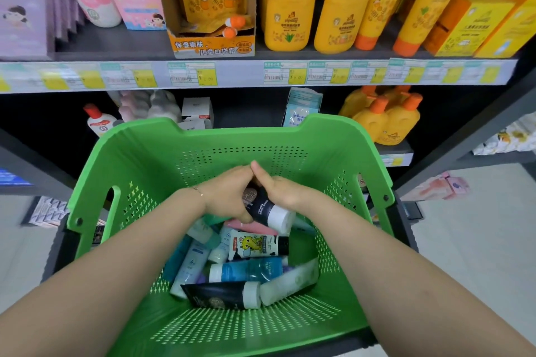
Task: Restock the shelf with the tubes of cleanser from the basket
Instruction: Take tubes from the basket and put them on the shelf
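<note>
A green perforated basket (139,171) stands in front of me with several cleanser tubes lying in its bottom: a black one with a white cap (223,294), a blue one (249,269), a white cartoon-print one (255,243) and pale ones. Both my hands are inside the basket, fingertips touching. My left hand (229,194) and my right hand (278,188) together grip a black tube with a white cap (269,210), held tilted just above the pile.
The shelf behind the basket carries orange-yellow bottles (290,9), a carton of pouches (211,3), pink and purple boxes on the upper level, and more bottles (385,119) and small boxes below. Price tags (284,72) line the shelf edge. Pale floor lies on both sides.
</note>
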Available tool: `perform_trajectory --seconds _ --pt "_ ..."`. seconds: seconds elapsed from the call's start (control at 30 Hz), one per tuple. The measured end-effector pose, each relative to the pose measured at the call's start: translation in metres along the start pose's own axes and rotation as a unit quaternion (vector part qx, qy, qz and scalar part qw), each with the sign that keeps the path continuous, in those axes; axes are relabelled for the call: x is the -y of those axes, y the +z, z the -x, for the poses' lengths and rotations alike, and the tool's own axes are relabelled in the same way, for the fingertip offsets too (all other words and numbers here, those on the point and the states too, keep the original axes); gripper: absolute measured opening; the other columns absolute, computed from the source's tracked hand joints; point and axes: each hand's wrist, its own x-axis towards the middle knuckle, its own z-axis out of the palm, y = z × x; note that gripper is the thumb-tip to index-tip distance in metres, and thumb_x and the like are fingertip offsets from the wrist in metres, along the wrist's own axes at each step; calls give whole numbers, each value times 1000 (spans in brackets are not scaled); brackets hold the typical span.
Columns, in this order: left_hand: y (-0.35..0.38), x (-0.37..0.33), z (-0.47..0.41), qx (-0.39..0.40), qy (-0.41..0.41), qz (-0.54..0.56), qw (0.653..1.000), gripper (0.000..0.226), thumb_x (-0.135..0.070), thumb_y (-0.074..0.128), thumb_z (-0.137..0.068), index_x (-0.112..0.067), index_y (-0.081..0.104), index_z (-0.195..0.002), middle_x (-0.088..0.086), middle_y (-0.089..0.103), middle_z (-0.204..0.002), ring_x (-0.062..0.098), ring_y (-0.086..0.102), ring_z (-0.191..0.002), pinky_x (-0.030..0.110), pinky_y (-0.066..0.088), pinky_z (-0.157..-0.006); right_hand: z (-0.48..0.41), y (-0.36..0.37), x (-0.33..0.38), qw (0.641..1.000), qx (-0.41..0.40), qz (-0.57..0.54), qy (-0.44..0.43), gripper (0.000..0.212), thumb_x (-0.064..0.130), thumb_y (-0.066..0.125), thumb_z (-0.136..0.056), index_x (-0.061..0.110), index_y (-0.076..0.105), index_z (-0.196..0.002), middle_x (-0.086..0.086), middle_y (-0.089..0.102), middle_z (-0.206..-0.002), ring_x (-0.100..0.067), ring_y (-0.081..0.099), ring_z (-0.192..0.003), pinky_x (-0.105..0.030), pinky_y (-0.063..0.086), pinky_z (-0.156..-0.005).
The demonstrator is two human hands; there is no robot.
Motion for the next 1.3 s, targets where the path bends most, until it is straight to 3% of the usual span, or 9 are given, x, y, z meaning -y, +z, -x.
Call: perform_trajectory --seconds 0.17,0.27,0.4,0.63,0.77,0.87,1.1,1.23,1.3 --pt "-31 -8 13 45 -78 20 996 86 -28 90 -59 -18 44 -132 -7 50 -132 14 48 -121 29 39 -106 5 -15 -2 995 57 75 25 79 80 47 -78 9 63 -109 -6 68 -88 -22 67 -75 -35 54 -74" --pt "-59 -9 24 61 -146 -40 987 60 -37 81 -72 -16 55 -121 -6 57 -122 14 55 -110 31 43 -103 10 -18 2 983 52 173 30 50 51 69 -83 8 63 -110 -1 67 -85 -18 64 -69 -31 53 -66" --pt "-52 17 19 171 -223 -122 952 50 -48 72 -78 -6 63 -103 5 69 -101 18 62 -84 38 56 -88 10 -19 7 978 36 204 34 39 31 75 -83 8 60 -111 -8 71 -98 -25 71 -86 -37 58 -79" --pt "25 92 11 185 -263 -287 903 52 -19 74 -78 -17 53 -125 -3 60 -107 16 57 -100 32 51 -91 16 -19 15 970 24 240 18 50 22 79 -76 6 56 -118 -11 66 -111 -28 66 -94 -38 56 -82" --pt "39 114 16 133 -259 -393 872 59 -28 73 -76 -25 49 -130 1 52 -130 24 38 -128 48 33 -107 12 -15 13 964 26 263 16 43 20 78 -77 7 59 -113 -10 67 -105 -26 68 -87 -34 57 -73" --pt "42 122 18 101 -261 -440 853 66 -32 72 -77 -21 44 -136 4 44 -141 26 29 -136 48 24 -112 11 -12 12 964 13 267 1 40 20 78 -77 10 58 -111 -9 67 -102 -24 67 -85 -31 55 -68" --pt "39 121 17 106 -244 -471 841 70 -42 75 -71 -19 49 -131 4 46 -133 24 42 -123 43 33 -107 7 -3 9 962 -64 260 -55 41 26 76 -80 13 46 -105 -6 60 -99 -25 61 -85 -34 51 -69" --pt "32 106 13 100 -289 -352 885 54 -21 79 -72 -20 52 -118 -3 56 -100 12 60 -82 29 56 -73 2 0 4 961 -95 250 -66 43 28 76 -80 13 45 -106 -7 61 -101 -25 61 -84 -33 50 -66" --pt "30 95 8 96 -298 -299 902 47 -14 78 -73 -18 52 -112 -4 57 -90 10 61 -79 25 57 -69 0 0 2 962 -105 241 -67 42 27 75 -80 14 43 -104 -7 61 -100 -25 61 -83 -32 50 -65"
